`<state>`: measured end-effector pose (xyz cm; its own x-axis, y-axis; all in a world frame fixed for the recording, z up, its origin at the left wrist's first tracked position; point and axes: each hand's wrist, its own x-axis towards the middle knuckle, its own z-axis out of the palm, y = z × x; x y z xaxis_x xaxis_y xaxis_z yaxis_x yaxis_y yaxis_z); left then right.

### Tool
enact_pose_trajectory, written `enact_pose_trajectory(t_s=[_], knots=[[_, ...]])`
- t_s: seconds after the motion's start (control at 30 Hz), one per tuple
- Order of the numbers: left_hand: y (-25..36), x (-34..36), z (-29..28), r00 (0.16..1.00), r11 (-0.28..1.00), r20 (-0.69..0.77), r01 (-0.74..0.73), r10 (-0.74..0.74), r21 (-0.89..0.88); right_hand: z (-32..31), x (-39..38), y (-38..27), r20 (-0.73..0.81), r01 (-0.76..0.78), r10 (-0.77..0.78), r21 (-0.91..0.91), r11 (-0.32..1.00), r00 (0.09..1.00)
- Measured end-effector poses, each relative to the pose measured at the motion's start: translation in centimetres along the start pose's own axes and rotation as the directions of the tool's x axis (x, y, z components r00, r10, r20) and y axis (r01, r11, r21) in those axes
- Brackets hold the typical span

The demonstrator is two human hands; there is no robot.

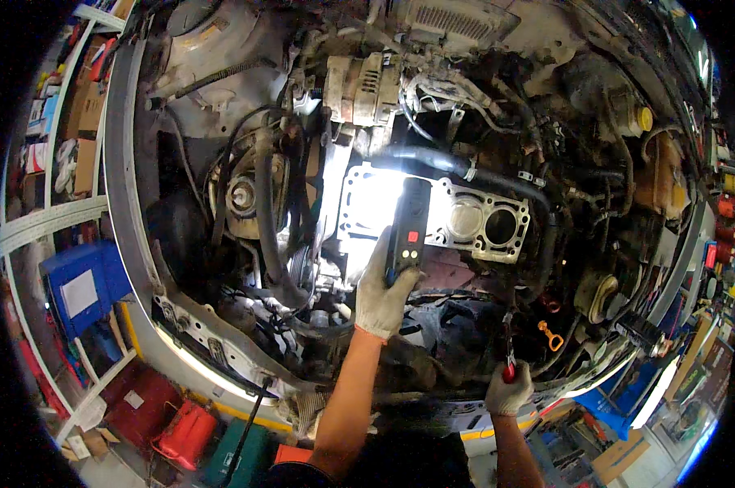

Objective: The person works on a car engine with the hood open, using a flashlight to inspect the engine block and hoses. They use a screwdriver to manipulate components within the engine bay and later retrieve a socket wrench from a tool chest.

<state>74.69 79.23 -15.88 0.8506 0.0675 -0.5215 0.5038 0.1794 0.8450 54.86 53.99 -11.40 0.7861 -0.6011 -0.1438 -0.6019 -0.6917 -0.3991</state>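
Note:
My left hand, in a pale knit glove, grips a black handheld work light with a red button. Its glare washes out the left part of the engine block's top face. To the right of the light, a round open cylinder bore and a paler round piston top show in the block. My right hand, also gloved, is closed around a slim tool with some red at the grip, held at the front of the engine bay. The tool's exact kind is unclear.
A black hose crosses behind the block. An orange dipstick handle stands right of my right hand. The car's front crossmember runs along the near side. Shelving stands at left, with red cases on the floor.

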Motion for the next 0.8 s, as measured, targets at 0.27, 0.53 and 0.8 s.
enact_pose_trajectory(t_s=[0.27, 0.53, 0.8], knots=[[1.2, 3.4, 0.0, 0.998, 0.997, -0.060, -0.001, 0.006, 0.073, 0.3, 0.2, -0.7, -0.014, -0.046, 0.046, -0.003, 0.999, 0.999], [0.6, 3.9, 0.0, 0.995, 0.992, -0.081, 0.074, -0.066, 0.102, 0.6, -0.2, 2.0, 0.005, -0.009, 0.009, -0.107, 0.994, 1.000], [0.6, 4.0, 0.7, 0.998, 0.978, -0.058, 0.017, -0.006, 0.207, 1.7, -0.9, 7.2, 0.050, -0.172, 0.165, 0.291, 0.941, 0.985]])
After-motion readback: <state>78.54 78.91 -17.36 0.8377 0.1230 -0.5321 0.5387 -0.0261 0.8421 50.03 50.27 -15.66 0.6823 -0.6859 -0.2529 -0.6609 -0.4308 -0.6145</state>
